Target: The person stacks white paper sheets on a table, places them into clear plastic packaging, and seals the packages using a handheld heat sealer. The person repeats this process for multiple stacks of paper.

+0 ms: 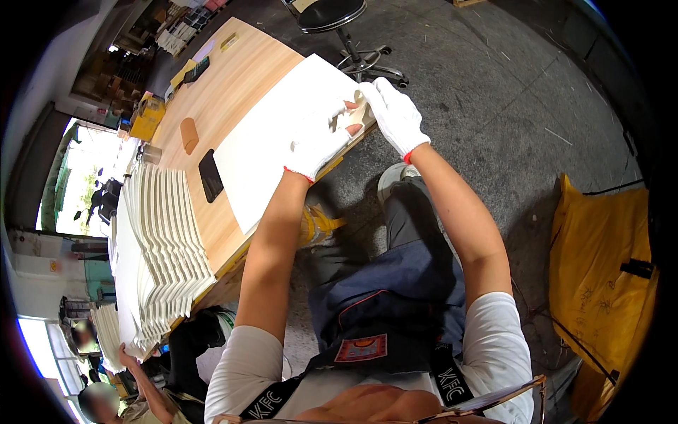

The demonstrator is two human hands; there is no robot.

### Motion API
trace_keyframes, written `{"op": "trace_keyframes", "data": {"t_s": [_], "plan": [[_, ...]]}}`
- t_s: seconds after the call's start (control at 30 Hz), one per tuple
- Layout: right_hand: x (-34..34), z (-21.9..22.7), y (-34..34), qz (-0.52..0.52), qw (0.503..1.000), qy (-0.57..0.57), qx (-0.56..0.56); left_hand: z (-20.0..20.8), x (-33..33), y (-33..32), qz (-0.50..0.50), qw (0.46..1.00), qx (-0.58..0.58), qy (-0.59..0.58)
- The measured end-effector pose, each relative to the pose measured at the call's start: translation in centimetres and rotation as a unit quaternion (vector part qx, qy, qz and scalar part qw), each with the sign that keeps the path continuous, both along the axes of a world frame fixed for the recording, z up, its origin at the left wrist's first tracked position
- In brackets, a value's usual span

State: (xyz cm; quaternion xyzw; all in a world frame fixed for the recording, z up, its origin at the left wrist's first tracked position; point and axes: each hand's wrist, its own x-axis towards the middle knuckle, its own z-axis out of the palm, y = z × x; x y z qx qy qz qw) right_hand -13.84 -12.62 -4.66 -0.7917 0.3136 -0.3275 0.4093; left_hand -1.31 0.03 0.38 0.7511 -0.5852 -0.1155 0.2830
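Note:
A large white sheet (272,141) lies on the wooden table, its long side along the near edge. My left hand (319,147), in a white glove with a red cuff and bare fingertips, rests over the sheet near its right end, with finger and thumb apart. Beside it, at the sheet's right corner, a cream-coloured curled piece (359,112) stands up between my hands. My right hand (395,115), gloved the same way, closes on this piece from the outer side. Its fingertips are partly hidden, and whether the piece belongs to the sheet I cannot tell.
Left on the table (244,71) are a black phone (210,176), a brown rounded piece (188,136) and a tall stack of wavy white sheets (159,244). A yellow box (147,117) stands farther back. Beyond is a wheeled stool (332,15). Another person's hand (127,358) touches sheets at lower left.

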Motion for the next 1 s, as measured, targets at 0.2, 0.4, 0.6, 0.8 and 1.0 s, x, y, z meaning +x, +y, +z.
{"op": "trace_keyframes", "data": {"t_s": [0.2,0.4,0.6,0.8,1.0], "plan": [[0.2,-0.1,0.0,-0.002,1.000,-0.004,0.009,-0.3,0.2,-0.1,0.031,0.998,-0.011,0.053],[-1.5,1.4,-0.5,0.004,0.998,0.052,-0.019,-1.1,0.7,-0.2,0.027,0.997,-0.064,0.026],[-3.1,0.6,-2.0,0.052,0.931,0.165,-0.322,-1.2,0.7,0.0,0.034,0.997,-0.072,0.006],[-1.5,1.6,-2.3,0.052,0.933,0.101,-0.343,-0.2,-0.3,-0.1,0.042,0.998,-0.007,0.036],[-0.4,0.8,-0.9,0.040,0.999,-0.008,0.008,-0.4,0.3,-0.2,0.036,0.999,0.010,-0.028]]}}
